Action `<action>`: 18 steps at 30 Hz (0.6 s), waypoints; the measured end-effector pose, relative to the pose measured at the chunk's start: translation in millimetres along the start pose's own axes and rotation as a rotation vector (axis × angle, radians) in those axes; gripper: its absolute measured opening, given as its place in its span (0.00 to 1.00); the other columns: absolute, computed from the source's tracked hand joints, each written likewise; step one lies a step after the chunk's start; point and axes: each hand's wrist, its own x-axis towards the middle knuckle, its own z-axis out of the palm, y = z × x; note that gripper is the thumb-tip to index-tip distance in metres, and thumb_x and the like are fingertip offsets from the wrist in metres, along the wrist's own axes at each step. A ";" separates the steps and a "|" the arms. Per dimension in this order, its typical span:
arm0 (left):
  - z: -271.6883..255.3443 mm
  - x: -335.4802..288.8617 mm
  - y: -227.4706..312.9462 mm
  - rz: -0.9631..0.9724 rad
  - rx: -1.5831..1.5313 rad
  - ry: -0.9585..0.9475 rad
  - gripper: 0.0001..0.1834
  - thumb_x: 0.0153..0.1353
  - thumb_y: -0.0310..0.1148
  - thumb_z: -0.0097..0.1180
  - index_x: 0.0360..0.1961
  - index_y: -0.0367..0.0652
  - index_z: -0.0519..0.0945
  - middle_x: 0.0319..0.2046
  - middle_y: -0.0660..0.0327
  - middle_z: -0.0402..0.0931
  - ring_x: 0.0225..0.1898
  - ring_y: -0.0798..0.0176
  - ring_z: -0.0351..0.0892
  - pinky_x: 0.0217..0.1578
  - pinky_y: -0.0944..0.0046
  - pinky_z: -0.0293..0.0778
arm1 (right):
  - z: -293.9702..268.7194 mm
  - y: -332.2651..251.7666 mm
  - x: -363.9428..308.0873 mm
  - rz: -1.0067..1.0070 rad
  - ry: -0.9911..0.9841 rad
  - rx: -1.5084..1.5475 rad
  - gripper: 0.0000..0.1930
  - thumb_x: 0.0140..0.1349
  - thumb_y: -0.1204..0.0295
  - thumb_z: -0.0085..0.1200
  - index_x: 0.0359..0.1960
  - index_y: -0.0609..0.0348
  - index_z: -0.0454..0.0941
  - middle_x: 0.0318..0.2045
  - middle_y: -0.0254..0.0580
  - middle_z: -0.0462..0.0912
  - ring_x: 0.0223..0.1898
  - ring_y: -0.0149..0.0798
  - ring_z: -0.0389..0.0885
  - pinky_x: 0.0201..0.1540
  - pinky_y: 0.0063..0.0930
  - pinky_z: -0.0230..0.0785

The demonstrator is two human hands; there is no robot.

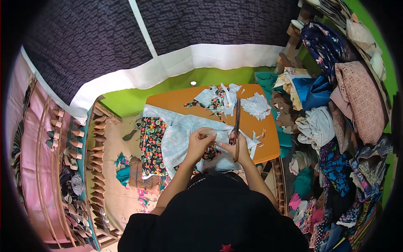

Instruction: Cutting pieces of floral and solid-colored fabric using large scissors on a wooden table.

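Observation:
A large piece of fabric (180,126), pale on its back and black with a bright floral print where it is turned over, lies across the orange table (168,98) and hangs over its near left edge. My left hand (200,145) is closed on the fabric, fingers pinched together near the middle of the table. Close beside it, my right hand (235,149) grips long dark scissors (237,115) that point away from me. The right thumb and fingers also meet the cloth. How far apart the blades are cannot be made out.
Pale and printed scraps (216,98) and a crumpled white scrap pile (256,106) lie at the table's far side. Heaped fabrics (315,126) crowd the right. Racks of shoe lasts or shoes (97,159) stand at left. Offcuts (123,174) lie on the floor.

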 end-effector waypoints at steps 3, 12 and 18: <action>-1.6 7.6 -11.3 -0.022 0.092 -0.008 0.12 0.51 0.31 0.57 0.34 0.33 0.75 0.26 0.61 0.75 0.28 0.71 0.73 0.26 0.73 0.71 | -6.7 10.1 -5.3 0.051 0.075 0.073 0.20 0.36 0.72 0.65 0.25 0.56 0.62 0.19 0.28 0.63 0.20 0.23 0.60 0.24 0.17 0.56; 10.7 31.0 -31.5 -0.128 0.330 -0.121 0.15 0.54 0.41 0.53 0.26 0.37 0.76 0.16 0.66 0.71 0.16 0.76 0.67 0.15 0.76 0.59 | -62.6 48.5 -2.3 0.107 0.254 -0.177 0.20 0.39 0.78 0.63 0.27 0.56 0.59 0.24 0.38 0.72 0.17 0.25 0.67 0.16 0.18 0.62; 24.5 48.9 -39.9 -0.058 0.342 -0.144 0.10 0.51 0.33 0.56 0.30 0.37 0.75 0.18 0.64 0.74 0.19 0.75 0.72 0.17 0.77 0.64 | -85.7 33.4 9.6 0.299 0.354 0.193 0.16 0.42 0.78 0.60 0.27 0.62 0.62 0.22 0.44 0.74 0.15 0.34 0.75 0.12 0.22 0.65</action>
